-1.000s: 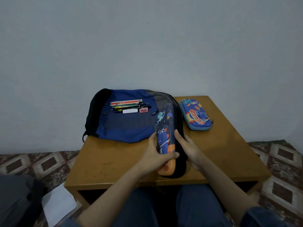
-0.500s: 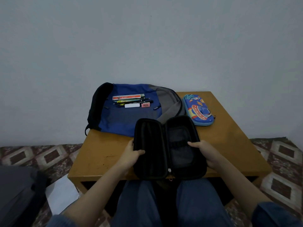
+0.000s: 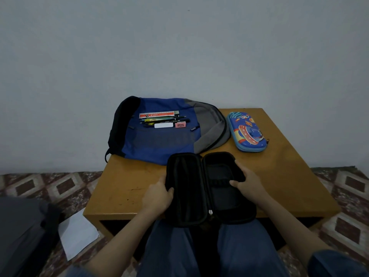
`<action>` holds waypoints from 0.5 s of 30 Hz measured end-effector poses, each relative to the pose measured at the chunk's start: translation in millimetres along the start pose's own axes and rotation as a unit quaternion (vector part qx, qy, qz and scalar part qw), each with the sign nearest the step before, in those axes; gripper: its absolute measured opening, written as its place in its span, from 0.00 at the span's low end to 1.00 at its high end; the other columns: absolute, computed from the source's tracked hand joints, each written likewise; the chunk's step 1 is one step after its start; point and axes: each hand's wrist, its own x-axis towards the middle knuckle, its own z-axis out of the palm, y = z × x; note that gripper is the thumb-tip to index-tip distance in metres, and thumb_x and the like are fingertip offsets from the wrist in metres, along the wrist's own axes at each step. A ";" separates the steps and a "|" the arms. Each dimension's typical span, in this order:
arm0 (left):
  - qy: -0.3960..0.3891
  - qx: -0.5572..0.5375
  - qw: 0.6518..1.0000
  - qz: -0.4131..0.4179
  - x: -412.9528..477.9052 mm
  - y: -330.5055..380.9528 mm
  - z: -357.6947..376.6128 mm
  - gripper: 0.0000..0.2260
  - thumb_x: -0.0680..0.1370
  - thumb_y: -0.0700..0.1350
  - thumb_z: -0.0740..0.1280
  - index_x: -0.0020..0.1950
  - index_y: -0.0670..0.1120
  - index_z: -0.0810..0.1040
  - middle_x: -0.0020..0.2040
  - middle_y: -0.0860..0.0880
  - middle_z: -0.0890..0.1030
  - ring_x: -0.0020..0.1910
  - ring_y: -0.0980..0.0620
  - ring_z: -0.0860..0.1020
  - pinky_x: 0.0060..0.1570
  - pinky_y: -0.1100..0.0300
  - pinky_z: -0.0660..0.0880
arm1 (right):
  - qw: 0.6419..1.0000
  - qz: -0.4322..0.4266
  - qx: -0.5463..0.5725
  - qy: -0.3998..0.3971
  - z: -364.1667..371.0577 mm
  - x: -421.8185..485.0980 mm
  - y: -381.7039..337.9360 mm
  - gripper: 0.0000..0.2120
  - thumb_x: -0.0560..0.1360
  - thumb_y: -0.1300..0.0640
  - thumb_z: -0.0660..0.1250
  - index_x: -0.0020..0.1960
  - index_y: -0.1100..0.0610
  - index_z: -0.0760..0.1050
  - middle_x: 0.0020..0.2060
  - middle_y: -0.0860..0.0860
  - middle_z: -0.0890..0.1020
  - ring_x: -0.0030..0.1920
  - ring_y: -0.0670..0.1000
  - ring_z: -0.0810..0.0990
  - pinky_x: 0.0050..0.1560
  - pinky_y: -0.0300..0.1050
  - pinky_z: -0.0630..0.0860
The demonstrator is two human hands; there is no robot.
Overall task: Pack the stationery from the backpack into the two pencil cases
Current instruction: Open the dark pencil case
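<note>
An opened pencil case (image 3: pixel 207 188) with a black lining lies spread flat at the table's near edge. My left hand (image 3: pixel 157 198) grips its left half, thumb over the rim. My right hand (image 3: pixel 247 182) holds the right half, thumb inside. Behind it a blue and grey backpack (image 3: pixel 165 140) lies flat. On top of it sit a ruler (image 3: pixel 158 114), several pens and pencils (image 3: pixel 163 120), a white eraser (image 3: pixel 163 125) and a pink eraser (image 3: pixel 180 124). A second pencil case (image 3: pixel 246 131), blue with a rocket print, lies shut to the backpack's right.
The low wooden table (image 3: pixel 289 176) stands against a grey wall. A white sheet of paper (image 3: pixel 76 235) and a dark bag (image 3: pixel 22 234) lie on the patterned floor to the left. My knees sit under the table's near edge.
One second ago I held the case on edge, its printed outside facing me. It has since swung open and now lies flat, and my view has tilted slightly lower.
</note>
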 end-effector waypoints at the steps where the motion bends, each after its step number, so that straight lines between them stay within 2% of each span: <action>1: 0.003 0.021 1.000 0.001 4.1 0.6 -0.4 0.23 0.79 0.45 0.60 0.73 0.50 0.60 0.50 0.43 0.81 0.47 0.44 0.79 0.42 0.55 0.77 | 1.000 0.004 -0.013 -0.001 1.3 3.0 0.0 0.34 0.73 0.66 0.68 0.75 0.56 0.59 0.70 0.54 0.68 0.70 0.54 0.67 0.64 0.39 0.64; 6: -0.005 0.086 0.996 -0.001 28.2 4.7 -5.1 0.25 0.79 0.45 0.60 0.75 0.52 0.57 0.52 0.43 0.80 0.50 0.43 0.78 0.41 0.56 0.74 | 0.997 -0.016 -0.075 0.013 3.9 19.2 -5.4 0.34 0.73 0.61 0.70 0.75 0.56 0.59 0.70 0.54 0.69 0.70 0.54 0.68 0.67 0.42 0.65; 11: -0.002 0.080 0.997 0.004 31.4 7.8 -4.2 0.27 0.79 0.45 0.60 0.76 0.50 0.53 0.51 0.43 0.80 0.50 0.43 0.78 0.39 0.58 0.73 | 0.993 -0.029 -0.114 0.032 -1.0 28.2 -10.3 0.33 0.73 0.59 0.69 0.75 0.52 0.59 0.69 0.54 0.71 0.67 0.56 0.70 0.64 0.46 0.69; 15: 0.005 0.046 0.999 0.024 30.9 7.2 -2.7 0.31 0.79 0.48 0.62 0.77 0.50 0.50 0.55 0.42 0.80 0.51 0.44 0.78 0.44 0.56 0.76 | 0.987 -0.055 -0.130 0.077 -7.2 27.1 -11.4 0.32 0.74 0.59 0.69 0.75 0.51 0.60 0.66 0.56 0.73 0.66 0.57 0.71 0.62 0.48 0.72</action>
